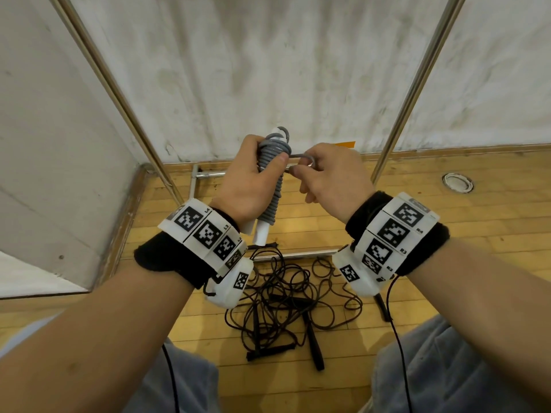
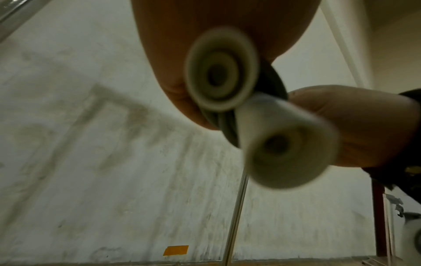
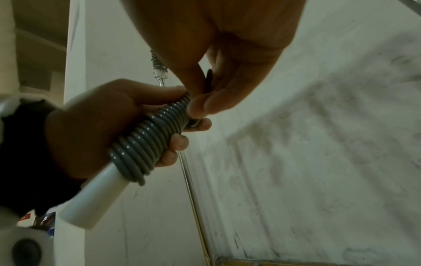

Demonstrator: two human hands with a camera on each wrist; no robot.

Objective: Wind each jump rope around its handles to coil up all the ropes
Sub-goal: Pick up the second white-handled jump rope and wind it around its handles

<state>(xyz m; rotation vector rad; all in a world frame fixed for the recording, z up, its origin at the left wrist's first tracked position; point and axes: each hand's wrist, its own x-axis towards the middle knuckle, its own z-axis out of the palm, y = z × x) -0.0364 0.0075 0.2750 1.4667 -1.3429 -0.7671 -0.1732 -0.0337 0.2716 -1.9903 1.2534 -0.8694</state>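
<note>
My left hand (image 1: 253,177) grips the two white handles (image 1: 263,232) of a grey jump rope held side by side, with the grey rope (image 1: 272,186) wound tightly round them in many turns. My right hand (image 1: 325,174) pinches the short free loop of that grey rope (image 1: 308,162) just right of the coil. The right wrist view shows the grey coil (image 3: 150,138) in the left hand (image 3: 95,126), and the right hand's fingers (image 3: 205,106) at its upper end. In the left wrist view the two white handle ends (image 2: 222,72) are blurred and close. Tangled black jump ropes (image 1: 286,302) lie on the floor below.
Wooden floor (image 1: 447,234) meets a stained white wall (image 1: 268,70). Two slanted metal poles (image 1: 417,81) of a rack frame the space, with a metal base bar (image 1: 208,174). A round floor fitting (image 1: 457,182) sits at right. My knees fill the bottom corners.
</note>
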